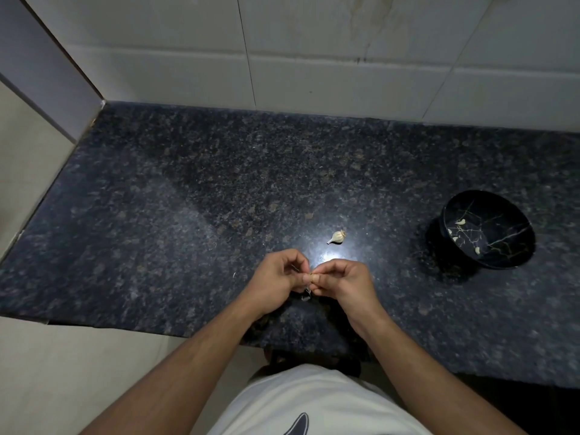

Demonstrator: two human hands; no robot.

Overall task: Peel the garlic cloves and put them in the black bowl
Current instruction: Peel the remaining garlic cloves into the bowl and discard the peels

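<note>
My left hand (276, 281) and my right hand (343, 282) meet over the front middle of the dark granite counter (188, 199). Between their fingertips they pinch a small garlic clove (311, 277), mostly hidden by the fingers. A thin piece of skin (306, 297) hangs just below the fingers. The remaining piece of the garlic bulb (337, 237) lies on the counter just beyond my hands. The black bowl (502, 243) with gold veining stands at the right, tilted toward me, with several peeled cloves (459, 221) inside.
A white tiled wall (314, 58) runs along the back of the counter, and a wall corner closes off its left end. The counter's front edge lies just under my forearms. A small scrap of skin (234, 274) lies left of my left hand.
</note>
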